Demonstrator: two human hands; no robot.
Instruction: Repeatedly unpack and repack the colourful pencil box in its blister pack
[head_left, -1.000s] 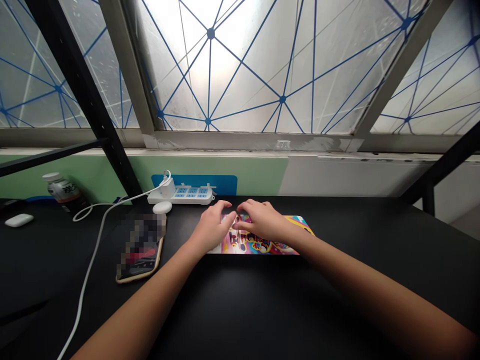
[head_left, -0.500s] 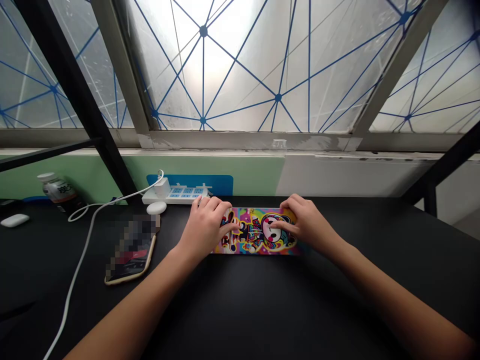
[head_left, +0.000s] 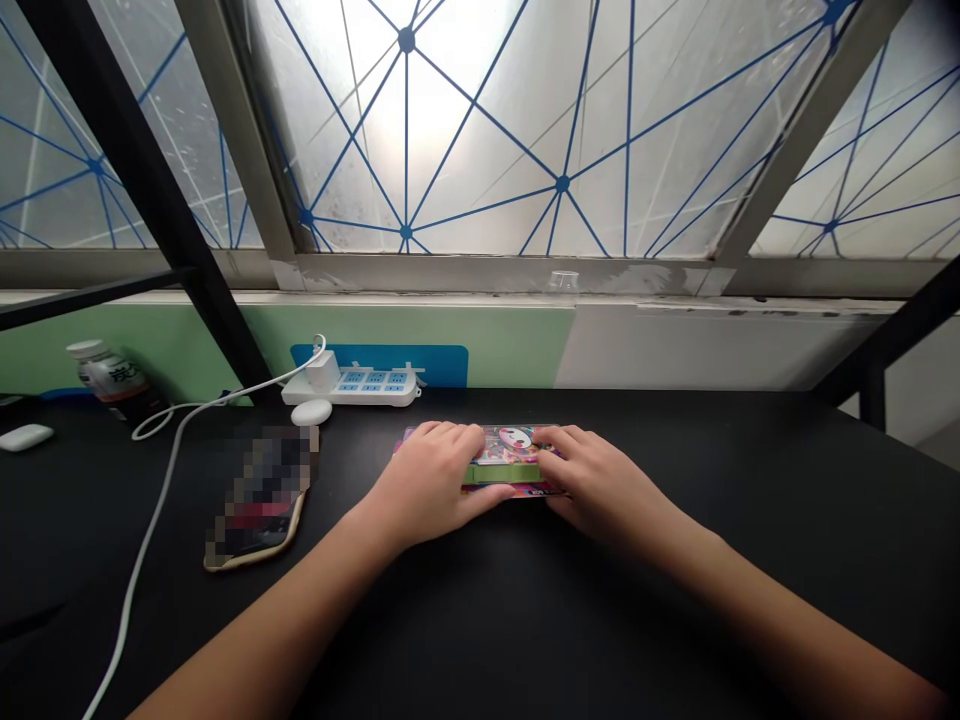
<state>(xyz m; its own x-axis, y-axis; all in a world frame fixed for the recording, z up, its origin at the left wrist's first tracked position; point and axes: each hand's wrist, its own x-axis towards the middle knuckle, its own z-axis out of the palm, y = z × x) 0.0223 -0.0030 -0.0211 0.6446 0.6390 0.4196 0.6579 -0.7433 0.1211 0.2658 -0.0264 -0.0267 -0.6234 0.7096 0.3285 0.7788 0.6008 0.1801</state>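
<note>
A flat, long box [head_left: 499,440] printed with bright cartoon art lies on the black desk in front of me, with part of a white round cartoon face showing. A plain green strip [head_left: 504,473] runs along its near side, and a colourful printed edge shows below that. My left hand [head_left: 435,475] is closed over the left part of the box, fingers on top and thumb stretched along the near edge. Gripping the right end is my right hand [head_left: 592,475], with bent fingers on the top and the near side. Both hands hide the box's ends.
To the left are a phone [head_left: 262,500] in a tan case, a white round object [head_left: 311,412], a white power strip [head_left: 375,385] with a cable [head_left: 161,520], a bottle [head_left: 112,378] and a white mouse-like object [head_left: 26,437]. Black desk [head_left: 525,620] spreads around; windows stand behind.
The box has moved a little left and its green strip has come into view. Both hands have shifted, with the left thumb now at the near edge and the right hand further left.
</note>
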